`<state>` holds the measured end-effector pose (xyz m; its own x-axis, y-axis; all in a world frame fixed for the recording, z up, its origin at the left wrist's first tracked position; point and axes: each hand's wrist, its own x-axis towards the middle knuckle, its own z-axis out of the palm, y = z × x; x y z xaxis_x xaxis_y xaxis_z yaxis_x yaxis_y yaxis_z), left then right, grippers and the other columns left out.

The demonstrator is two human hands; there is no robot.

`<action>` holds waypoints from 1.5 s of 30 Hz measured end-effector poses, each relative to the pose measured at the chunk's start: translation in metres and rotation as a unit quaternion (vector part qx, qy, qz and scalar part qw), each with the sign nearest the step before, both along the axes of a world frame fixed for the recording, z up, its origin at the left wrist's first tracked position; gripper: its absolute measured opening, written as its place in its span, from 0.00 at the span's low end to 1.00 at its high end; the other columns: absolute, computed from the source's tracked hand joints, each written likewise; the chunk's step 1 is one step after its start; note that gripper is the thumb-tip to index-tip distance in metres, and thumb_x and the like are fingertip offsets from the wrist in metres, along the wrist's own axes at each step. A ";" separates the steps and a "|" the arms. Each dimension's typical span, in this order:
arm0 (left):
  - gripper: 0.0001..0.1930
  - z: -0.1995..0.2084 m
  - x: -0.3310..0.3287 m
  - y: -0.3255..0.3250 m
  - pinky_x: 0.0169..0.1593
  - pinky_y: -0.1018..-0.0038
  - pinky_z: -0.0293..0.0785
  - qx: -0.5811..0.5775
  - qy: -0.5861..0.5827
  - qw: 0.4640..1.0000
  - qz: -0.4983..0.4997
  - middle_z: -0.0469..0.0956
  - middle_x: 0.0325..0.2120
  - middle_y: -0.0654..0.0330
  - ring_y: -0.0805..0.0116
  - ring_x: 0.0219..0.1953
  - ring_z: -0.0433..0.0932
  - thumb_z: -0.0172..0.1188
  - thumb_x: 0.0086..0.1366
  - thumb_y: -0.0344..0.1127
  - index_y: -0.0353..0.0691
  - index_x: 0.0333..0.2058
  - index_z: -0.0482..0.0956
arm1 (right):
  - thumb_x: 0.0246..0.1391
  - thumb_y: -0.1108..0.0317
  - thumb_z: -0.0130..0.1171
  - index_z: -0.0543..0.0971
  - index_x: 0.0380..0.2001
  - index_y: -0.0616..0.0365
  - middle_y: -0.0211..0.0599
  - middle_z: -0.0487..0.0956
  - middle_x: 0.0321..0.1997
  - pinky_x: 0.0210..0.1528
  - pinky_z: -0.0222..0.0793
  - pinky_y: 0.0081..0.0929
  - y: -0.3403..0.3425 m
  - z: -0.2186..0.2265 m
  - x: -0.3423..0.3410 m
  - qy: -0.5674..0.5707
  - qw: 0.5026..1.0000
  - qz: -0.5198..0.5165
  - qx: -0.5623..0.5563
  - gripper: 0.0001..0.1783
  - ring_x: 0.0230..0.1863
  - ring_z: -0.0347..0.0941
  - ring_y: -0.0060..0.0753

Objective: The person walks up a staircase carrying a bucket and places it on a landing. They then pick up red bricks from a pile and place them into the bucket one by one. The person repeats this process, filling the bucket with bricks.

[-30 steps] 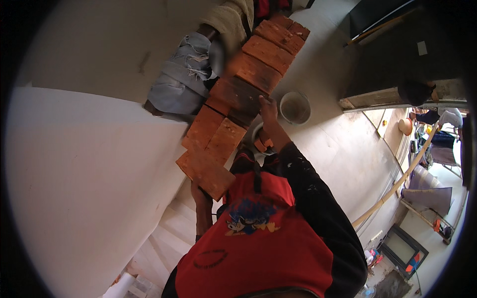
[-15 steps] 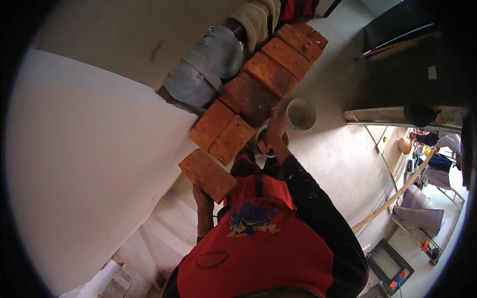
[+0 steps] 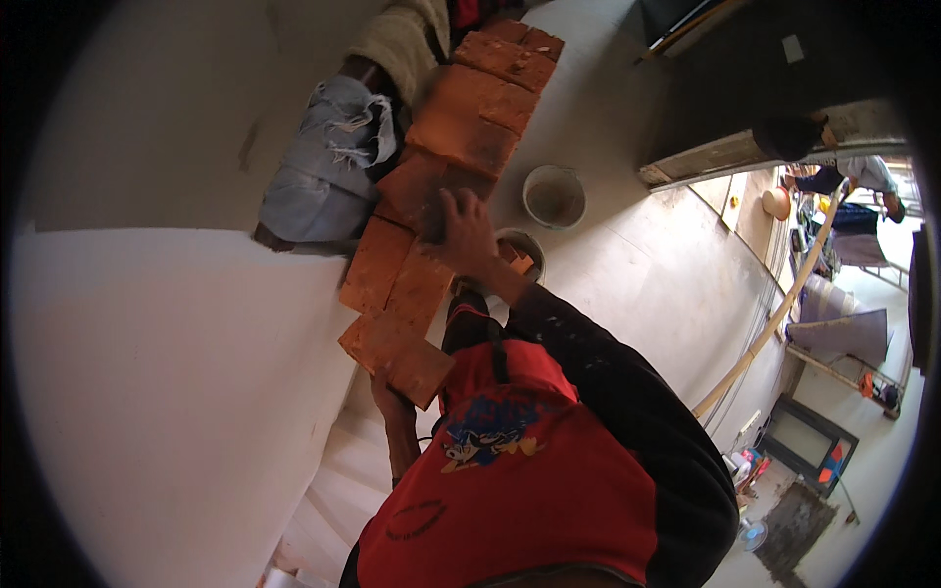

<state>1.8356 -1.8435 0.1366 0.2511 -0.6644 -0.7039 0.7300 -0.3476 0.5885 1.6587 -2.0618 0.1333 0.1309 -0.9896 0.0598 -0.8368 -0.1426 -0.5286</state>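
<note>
Right now, seen from above:
Right hand: fingers spread apart and lying flat on top of a dark brick in the brick row. It presses on the brick and does not close around it.
Left hand: mostly hidden under the near brick. It seems to hold that brick up from below, but I cannot tell how the fingers sit.
Near brick: orange, at the near end of the row, at about 7 o'clock from the right hand.
Brick row: orange bricks lying end to end, running from the middle of the view up toward 1 o'clock.
Small bucket: just beside the right wrist at 4 o'clock, partly hidden by it, with something orange inside.
Pale bucket: round, on the grey floor, at 2 o'clock from the right hand.
Other person: crouched at 10 o'clock on the far side of the bricks, in torn grey trousers and a cream top.
White wall: fills the view at 9 o'clock.
Long pole: leans across at 3 o'clock.
Own clothes: red top with a dark sleeve.
</note>
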 end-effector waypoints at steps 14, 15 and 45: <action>0.27 -0.010 -0.031 0.009 0.53 0.62 0.66 -0.022 -0.031 0.999 -0.032 0.64 0.50 0.49 0.54 0.51 0.67 0.43 0.59 0.40 0.35 0.56 0.55 | 0.30 0.48 0.67 0.57 0.58 0.46 0.55 0.55 0.55 0.54 0.55 0.50 0.004 0.026 -0.036 0.056 0.990 0.053 0.116 0.49 0.55 0.56 0.62; 0.27 -0.007 -0.036 0.010 0.53 0.62 0.66 -0.023 -0.036 0.998 -0.034 0.64 0.50 0.49 0.54 0.51 0.67 0.44 0.59 0.40 0.34 0.56 0.55 | 0.29 0.48 0.67 0.58 0.57 0.45 0.55 0.57 0.54 0.54 0.55 0.50 0.008 0.027 -0.047 0.034 0.993 0.058 0.102 0.48 0.54 0.57 0.61; 0.26 -0.038 -0.451 -0.061 0.48 0.72 0.66 0.025 -0.110 0.991 -0.077 0.70 0.41 0.58 0.66 0.44 0.70 0.59 0.50 0.34 0.34 0.49 0.65 | 0.20 0.50 0.70 0.77 0.41 0.40 0.50 0.71 0.39 0.44 0.67 0.40 0.217 -0.067 -0.727 0.137 0.857 -0.344 0.359 0.35 0.43 0.69 0.51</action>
<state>1.3849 -1.9048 0.0990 0.3007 -0.6724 -0.6763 0.5228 -0.4769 0.7066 0.9314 -1.8444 0.0659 -0.5855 -0.6079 -0.5363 -0.6997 0.7131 -0.0443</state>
